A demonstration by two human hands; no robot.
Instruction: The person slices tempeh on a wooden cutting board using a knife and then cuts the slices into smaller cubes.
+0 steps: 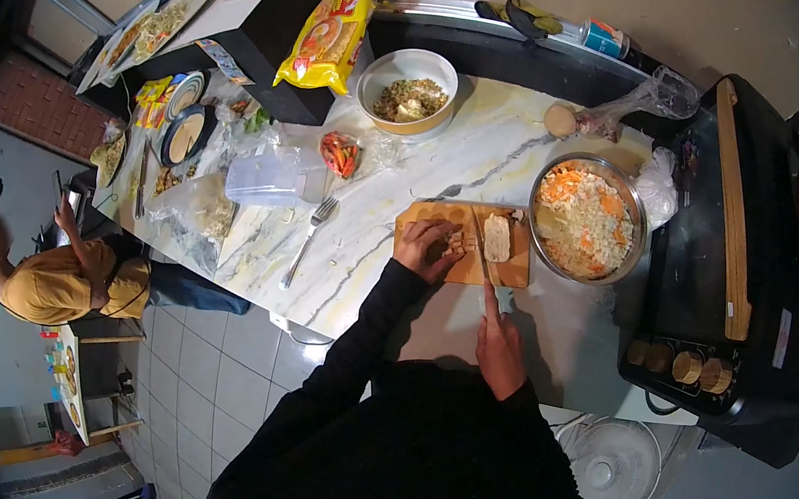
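Note:
A wooden cutting board (516,265) lies on the marble-patterned table before me. My left hand (427,247) curls over small brown cut pieces (456,242) of what looks like tempeh, gripping them between thumb and fingers. In my right hand (500,347) is a knife (481,244), its blade pointing away across the board, just right of the pieces. Beyond the blade rests a pale uncut block (498,237), probably tempeh. Touching or close to the board's right side, a steel bowl (640,243) holds shredded carrot and small pale pieces.
A black electric griddle (675,286) with a wooden bar stands right. Leftward are a fork (308,241), a plastic container (268,181), bagged red chillies (340,155) and a white bowl (431,121). A yellow noodle pack (328,32) stands behind. A person (67,274) holds a phone at far left.

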